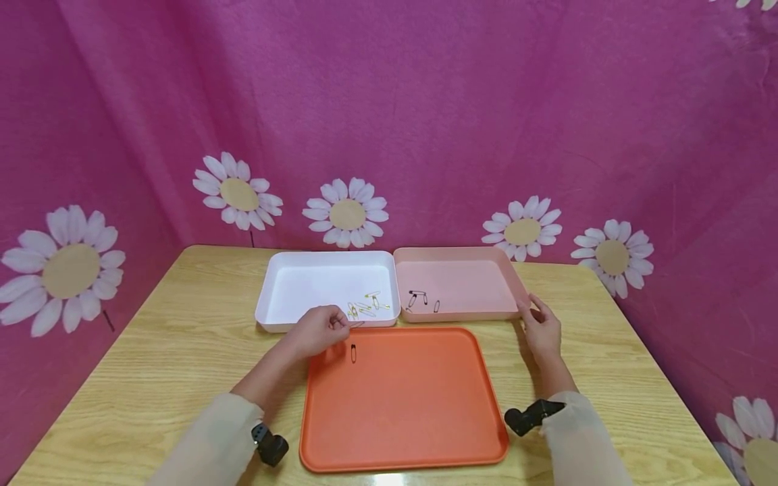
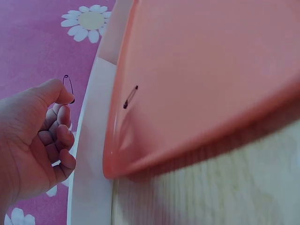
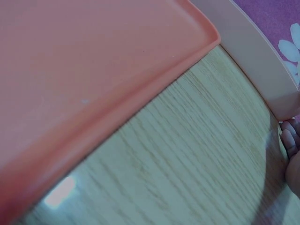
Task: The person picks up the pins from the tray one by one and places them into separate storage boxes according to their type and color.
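Note:
My left hand pinches a black safety pin between thumb and forefinger, its other fingers curled in. That hand is over the front edge of the white tray, near the far left corner of the orange tray. One black safety pin lies on the orange tray. Several gold safety pins are in the white tray's front right part. In the pink tray, several black safety pins lie at the left. My right hand touches the pink tray's front right corner, fingers loosely bent.
The white and pink trays stand side by side behind the orange tray on a wooden table. A magenta curtain with daisies hangs behind and beside the table. Each wrist wears a small black camera.

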